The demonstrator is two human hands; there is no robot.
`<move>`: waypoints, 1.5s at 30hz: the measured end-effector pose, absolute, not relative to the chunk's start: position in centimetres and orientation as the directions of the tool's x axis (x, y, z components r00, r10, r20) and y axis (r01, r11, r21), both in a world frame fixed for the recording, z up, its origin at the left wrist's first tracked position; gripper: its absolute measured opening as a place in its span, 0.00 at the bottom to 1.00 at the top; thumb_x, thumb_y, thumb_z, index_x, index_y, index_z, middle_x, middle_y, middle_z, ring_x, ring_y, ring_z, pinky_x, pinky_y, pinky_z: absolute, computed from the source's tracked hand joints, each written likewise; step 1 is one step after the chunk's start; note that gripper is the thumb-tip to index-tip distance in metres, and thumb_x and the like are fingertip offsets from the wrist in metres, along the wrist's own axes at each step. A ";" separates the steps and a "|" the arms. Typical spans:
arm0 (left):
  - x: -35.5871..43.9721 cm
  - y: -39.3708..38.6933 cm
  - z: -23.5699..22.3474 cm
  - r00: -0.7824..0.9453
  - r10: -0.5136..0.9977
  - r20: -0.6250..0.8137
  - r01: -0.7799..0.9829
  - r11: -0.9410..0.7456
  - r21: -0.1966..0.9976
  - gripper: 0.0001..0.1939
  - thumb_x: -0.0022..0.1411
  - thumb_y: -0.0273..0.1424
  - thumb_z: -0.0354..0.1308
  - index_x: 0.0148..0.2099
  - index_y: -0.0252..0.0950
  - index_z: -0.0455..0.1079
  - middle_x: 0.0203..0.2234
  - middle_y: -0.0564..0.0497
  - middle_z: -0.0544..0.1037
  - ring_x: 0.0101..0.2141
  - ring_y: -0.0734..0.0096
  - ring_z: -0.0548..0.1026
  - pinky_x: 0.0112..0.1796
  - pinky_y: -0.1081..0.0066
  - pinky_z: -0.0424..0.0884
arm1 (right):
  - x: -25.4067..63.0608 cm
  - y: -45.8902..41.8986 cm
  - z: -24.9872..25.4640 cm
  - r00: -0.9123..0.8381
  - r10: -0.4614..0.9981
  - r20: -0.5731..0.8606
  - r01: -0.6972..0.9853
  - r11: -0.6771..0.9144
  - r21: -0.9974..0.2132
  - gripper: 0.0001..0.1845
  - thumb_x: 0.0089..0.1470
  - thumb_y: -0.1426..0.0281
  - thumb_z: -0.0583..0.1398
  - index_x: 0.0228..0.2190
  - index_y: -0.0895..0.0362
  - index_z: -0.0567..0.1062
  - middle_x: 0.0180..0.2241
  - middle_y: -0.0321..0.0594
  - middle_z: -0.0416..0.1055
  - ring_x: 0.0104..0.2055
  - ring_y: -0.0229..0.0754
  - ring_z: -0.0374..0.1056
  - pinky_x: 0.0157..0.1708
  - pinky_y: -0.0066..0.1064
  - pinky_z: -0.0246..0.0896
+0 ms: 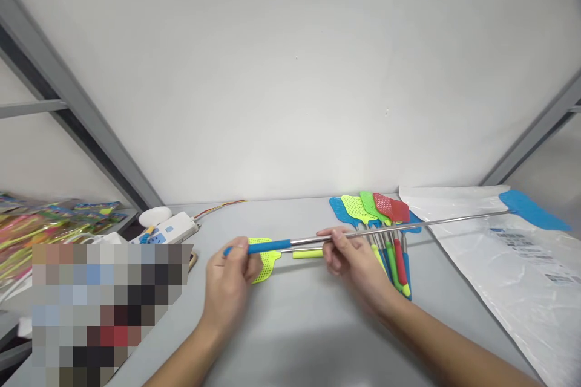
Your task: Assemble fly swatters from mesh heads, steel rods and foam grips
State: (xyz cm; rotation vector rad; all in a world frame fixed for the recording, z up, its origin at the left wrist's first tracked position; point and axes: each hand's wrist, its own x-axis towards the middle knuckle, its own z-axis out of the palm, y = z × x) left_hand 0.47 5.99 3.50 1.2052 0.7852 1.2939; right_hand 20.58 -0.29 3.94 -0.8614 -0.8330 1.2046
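Note:
A blue fly swatter point(535, 210) with a long metal telescopic rod stretches across the view, its flat head at the far right. My left hand point(232, 275) is closed round its blue handle. Farther along, my right hand point(349, 257) pinches the metal rod between thumb and fingers. Beneath the rod, a yellow-green fly swatter point(267, 260) lies on the table with its rod collapsed; my left hand covers part of its head. Just behind my right hand lies a fanned pile of collapsed fly swatters point(393, 208) in blue, yellow-green, green and red.
A white plastic bag point(494, 260) covers the table's right side, under the swatter's far end. At left are a white power strip point(175, 227), a white round object point(155, 216), and colourful packaged items point(27, 230). Grey metal posts point(86, 103) frame the white back wall.

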 end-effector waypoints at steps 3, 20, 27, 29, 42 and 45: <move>0.6 5.5 3.1 0.284 0.940 0.191 -0.228 -0.128 0.965 0.25 0.68 0.40 0.48 0.20 0.39 0.50 0.13 0.58 0.52 0.17 0.76 0.51 0.22 0.69 0.49 | 20.2 -0.5 4.1 0.124 0.990 0.069 -0.429 0.116 -0.896 0.17 0.59 0.57 0.59 0.37 0.57 0.78 0.23 0.34 0.62 0.22 0.32 0.51 0.21 0.26 0.48; 1.1 6.1 4.4 0.050 0.993 0.107 -0.415 -0.077 0.907 0.22 0.65 0.34 0.46 0.19 0.39 0.49 0.09 0.59 0.50 0.14 0.78 0.50 0.19 0.71 0.50 | 21.8 -0.1 4.8 0.246 0.969 0.020 -0.541 0.154 -0.827 0.12 0.54 0.60 0.64 0.30 0.57 0.76 0.19 0.30 0.57 0.21 0.30 0.45 0.19 0.22 0.46; 0.5 6.6 4.7 0.047 0.994 0.094 -0.416 -0.067 0.907 0.20 0.63 0.34 0.46 0.19 0.38 0.50 0.09 0.59 0.51 0.14 0.78 0.50 0.19 0.72 0.50 | 22.5 0.1 4.7 0.192 0.981 -0.040 -0.561 0.076 -0.824 0.15 0.53 0.59 0.65 0.34 0.59 0.78 0.19 0.28 0.50 0.22 0.31 0.43 0.20 0.22 0.47; 0.2 6.9 5.1 0.003 0.997 0.080 -0.449 -0.070 0.891 0.19 0.61 0.32 0.47 0.19 0.38 0.49 0.09 0.59 0.51 0.13 0.79 0.50 0.19 0.72 0.50 | 23.9 0.4 5.2 0.263 0.964 -0.044 -0.611 0.132 -0.780 0.13 0.53 0.60 0.64 0.32 0.58 0.77 0.19 0.28 0.47 0.22 0.31 0.41 0.19 0.22 0.46; 0.9 6.8 4.8 -0.001 0.999 0.042 -0.518 -0.036 0.854 0.20 0.64 0.37 0.44 0.20 0.39 0.50 0.08 0.60 0.50 0.12 0.78 0.48 0.18 0.72 0.50 | 22.9 0.3 5.7 0.353 0.935 0.038 -0.543 0.238 -0.806 0.13 0.57 0.60 0.61 0.31 0.57 0.76 0.19 0.30 0.53 0.22 0.32 0.44 0.20 0.23 0.48; 1.3 6.5 4.6 0.004 0.997 0.075 -0.499 -0.063 0.864 0.20 0.65 0.36 0.43 0.20 0.39 0.50 0.09 0.59 0.51 0.12 0.78 0.49 0.19 0.72 0.50 | 21.7 -0.2 5.3 0.305 0.951 0.041 -0.548 0.211 -0.809 0.14 0.57 0.58 0.61 0.32 0.56 0.77 0.19 0.29 0.52 0.22 0.32 0.44 0.21 0.24 0.47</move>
